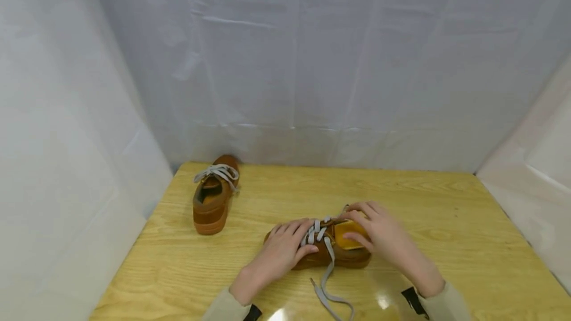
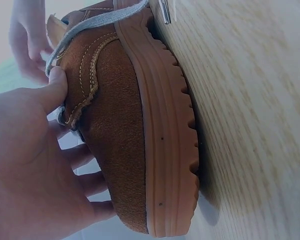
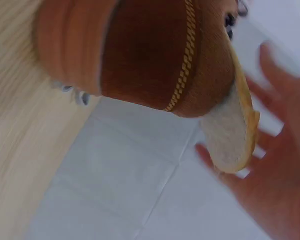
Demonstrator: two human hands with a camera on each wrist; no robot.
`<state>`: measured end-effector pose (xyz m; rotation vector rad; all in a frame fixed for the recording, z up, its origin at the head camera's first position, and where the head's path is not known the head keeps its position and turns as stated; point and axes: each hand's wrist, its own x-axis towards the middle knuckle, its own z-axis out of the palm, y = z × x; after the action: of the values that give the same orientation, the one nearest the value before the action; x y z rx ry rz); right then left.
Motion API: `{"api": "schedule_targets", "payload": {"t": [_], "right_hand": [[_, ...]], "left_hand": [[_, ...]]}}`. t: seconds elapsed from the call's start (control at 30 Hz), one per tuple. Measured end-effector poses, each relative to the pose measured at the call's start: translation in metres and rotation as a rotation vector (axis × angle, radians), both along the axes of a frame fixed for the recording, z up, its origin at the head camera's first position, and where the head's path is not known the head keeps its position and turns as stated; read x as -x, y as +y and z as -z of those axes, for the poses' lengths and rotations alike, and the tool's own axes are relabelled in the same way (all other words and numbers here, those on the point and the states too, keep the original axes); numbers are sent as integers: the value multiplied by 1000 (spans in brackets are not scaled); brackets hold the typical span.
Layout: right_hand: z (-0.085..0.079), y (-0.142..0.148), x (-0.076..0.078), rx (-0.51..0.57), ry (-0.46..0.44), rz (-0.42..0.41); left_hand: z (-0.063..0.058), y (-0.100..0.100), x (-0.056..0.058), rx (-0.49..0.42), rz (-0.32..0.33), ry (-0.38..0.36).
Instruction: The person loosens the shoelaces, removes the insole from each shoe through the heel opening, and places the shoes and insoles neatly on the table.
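Partly inside the shoe (image 2: 117, 132), an insole (image 3: 230, 137)

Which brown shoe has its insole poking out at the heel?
The near brown shoe, under the left hand: its insole sticks out past the heel. The far brown shoe, back left, shows no insole jutting out.

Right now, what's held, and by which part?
The nearer brown shoe, held by the left hand across its front upper, beside the laces. Right hand is at the insole; can't tell whether it grips.
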<state>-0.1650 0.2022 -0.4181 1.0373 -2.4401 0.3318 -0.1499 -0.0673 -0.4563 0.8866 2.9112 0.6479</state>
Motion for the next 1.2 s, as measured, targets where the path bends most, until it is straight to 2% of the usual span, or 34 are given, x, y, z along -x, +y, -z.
{"api": "schedule_targets", "payload": {"t": [0.13, 0.27, 0.57, 0.83, 1.0, 1.2], "right_hand": [[5, 0, -2, -81, 38, -181], [10, 5, -1, -144, 62, -235], [18, 16, 5, -208, 151, -284], [8, 14, 0, -271, 198, -276], [2, 17, -3, -263, 203, -242], [-2, 27, -7, -178, 214, -236]], "left_hand": [[-1, -1, 0, 7, 2, 7], [-1, -2, 0, 2, -4, -11], [-2, -1, -1, -6, -2, -24], [-1, -1, -1, -13, -4, -19], [-1, -2, -1, -19, 2, -20], [-1, -2, -1, -14, 6, -17]]}}
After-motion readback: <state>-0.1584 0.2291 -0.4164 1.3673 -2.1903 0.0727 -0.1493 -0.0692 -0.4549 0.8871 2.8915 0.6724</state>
